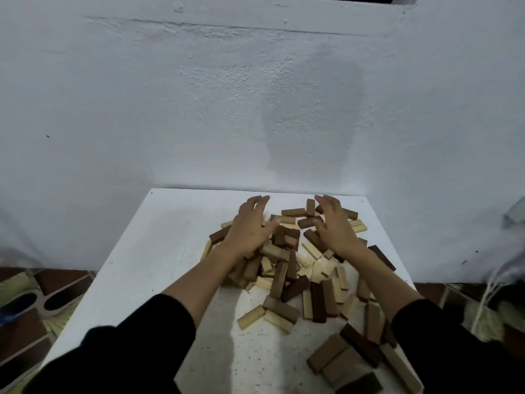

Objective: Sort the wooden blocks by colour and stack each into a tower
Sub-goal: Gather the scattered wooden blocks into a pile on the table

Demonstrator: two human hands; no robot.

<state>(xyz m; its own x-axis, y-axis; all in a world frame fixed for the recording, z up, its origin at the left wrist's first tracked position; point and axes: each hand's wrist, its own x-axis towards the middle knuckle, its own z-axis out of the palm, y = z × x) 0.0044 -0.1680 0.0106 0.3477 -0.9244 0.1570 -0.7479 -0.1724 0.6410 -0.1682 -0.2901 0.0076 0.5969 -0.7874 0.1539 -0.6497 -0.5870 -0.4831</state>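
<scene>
Wooden blocks [295,268]: loose, unsorted heap of pale, mid-brown and dark-brown rectangular pieces, lying flat and overlapping at mixed angles, spread from table centre to near right corner. No tower standing.

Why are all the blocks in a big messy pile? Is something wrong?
Nothing is broken. The wooden blocks lie jumbled on the white table, light and dark colours mixed, none stacked yet. Both hands, left and right, reach over the pile.

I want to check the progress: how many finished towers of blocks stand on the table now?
0. No tower stands yet. The blocks lie mixed in one loose heap on the white table, under the left hand and right hand.
</scene>
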